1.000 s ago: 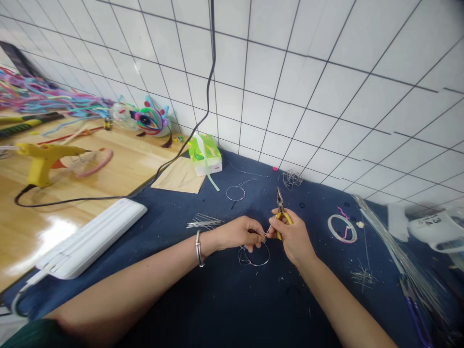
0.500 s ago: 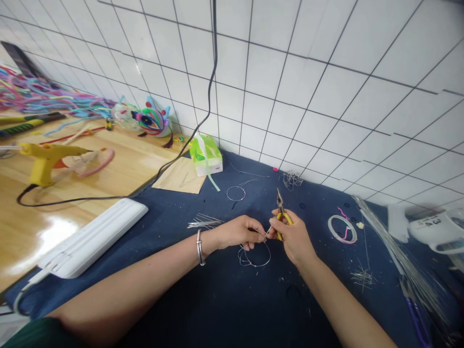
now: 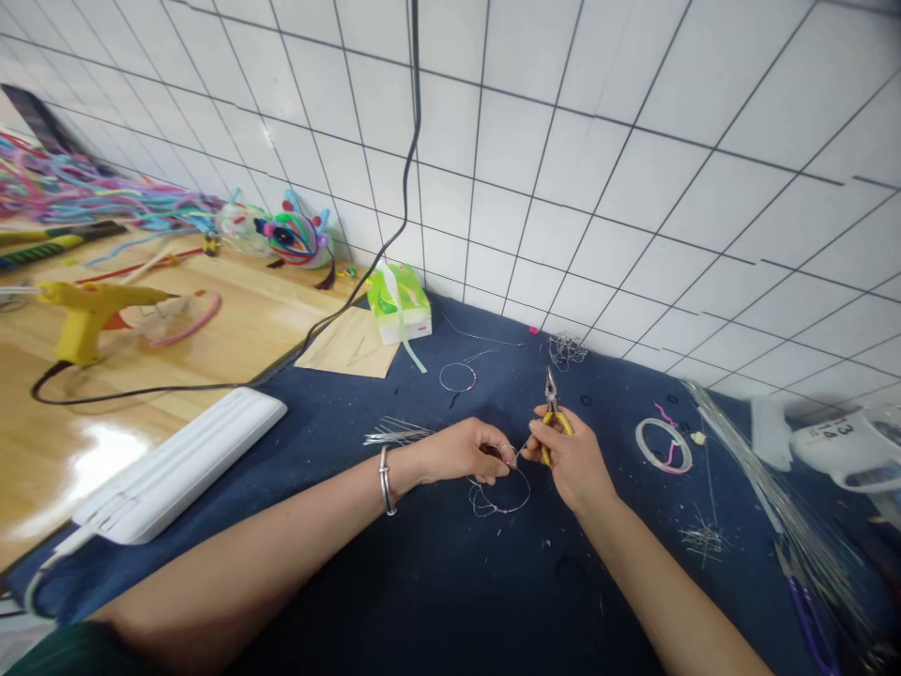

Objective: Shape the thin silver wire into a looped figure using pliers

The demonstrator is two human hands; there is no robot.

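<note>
My left hand (image 3: pixel 470 451) is closed, its thumb and fingers pinching a thin wire piece with rings (image 3: pixel 526 499) that hangs below the fingertips. Small pink spots show along the loops. My right hand (image 3: pixel 572 460) is closed around yellow-handled long-nose pliers (image 3: pixel 551 392), their jaws pointing away from me toward the wall. Its thumb and finger also reach a short wire end that runs across to the left fingertips. A separate wire ring (image 3: pixel 457 377) lies flat on the dark blue cloth (image 3: pixel 422 582) beyond my hands.
Cut wires (image 3: pixel 394 432) lie beside my left wrist. A tape roll (image 3: pixel 664 445), long wire bundle (image 3: pixel 767 479) and purple-handled scissors (image 3: pixel 809 610) are at right. Leftward are a white power strip (image 3: pixel 190 460), yellow glue gun (image 3: pixel 91 314) and tissue pack (image 3: pixel 399 302). Tangled wire (image 3: pixel 565 350) sits by the wall.
The pliers and right hand have shifted slightly right, a little apart from the left fingertips. The hanging wire loops have swung slightly to the right.
</note>
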